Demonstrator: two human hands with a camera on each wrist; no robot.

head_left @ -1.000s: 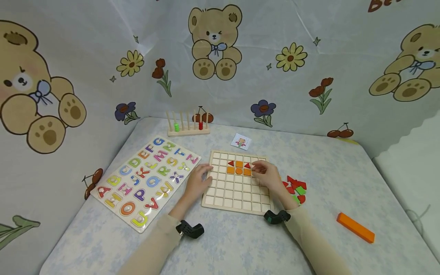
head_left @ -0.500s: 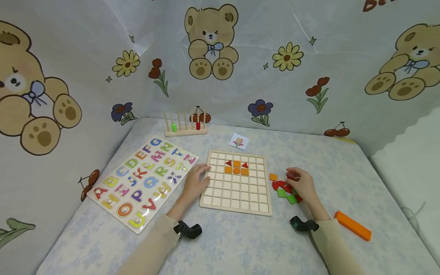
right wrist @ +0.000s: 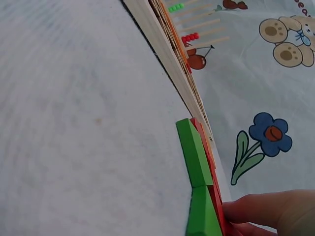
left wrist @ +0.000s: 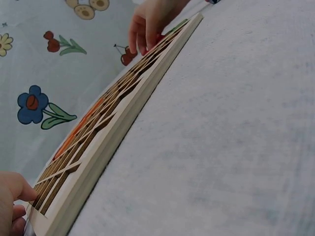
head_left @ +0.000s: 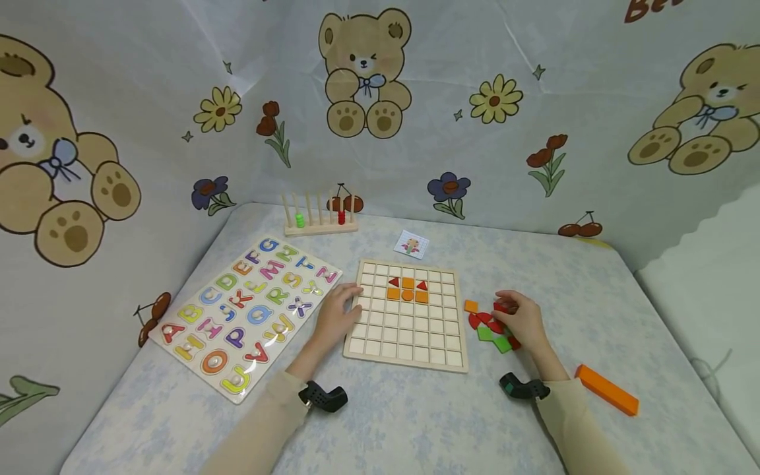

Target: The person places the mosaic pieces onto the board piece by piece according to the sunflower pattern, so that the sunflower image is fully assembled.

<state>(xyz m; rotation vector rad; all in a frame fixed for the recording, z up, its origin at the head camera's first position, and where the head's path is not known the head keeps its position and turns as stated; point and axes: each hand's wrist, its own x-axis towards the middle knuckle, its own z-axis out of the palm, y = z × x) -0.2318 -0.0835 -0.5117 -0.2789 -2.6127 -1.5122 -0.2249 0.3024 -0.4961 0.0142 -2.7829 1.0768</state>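
The square wooden grid board [head_left: 406, 363] lies at the table's middle. Orange tiles [head_left: 408, 283] and red triangle tiles [head_left: 422, 285] sit in its upper cells. My left hand [head_left: 335, 313] holds the board's left edge; in the left wrist view a finger [left wrist: 19, 188] lies over the rim. Right of the board, my right hand [head_left: 522, 321] pinches a red tile [head_left: 501, 307] above a small pile. The tile's shape is partly hidden by the fingers. Green tiles [head_left: 485, 334], other red tiles [head_left: 483, 318] and an orange square tile [head_left: 471, 306] lie by that hand.
A picture card [head_left: 411, 244] lies behind the board. Left of it is an alphabet puzzle board [head_left: 246, 316]. A peg stand [head_left: 321, 229] with green and red beads stands at the back. An orange bar [head_left: 607, 390] lies at the right. A bear-printed cloth hangs behind.
My right hand has moved off the board's right side to the loose tiles and now pinches a red one. The left hand stays at the board's left edge. The view has shifted slightly.
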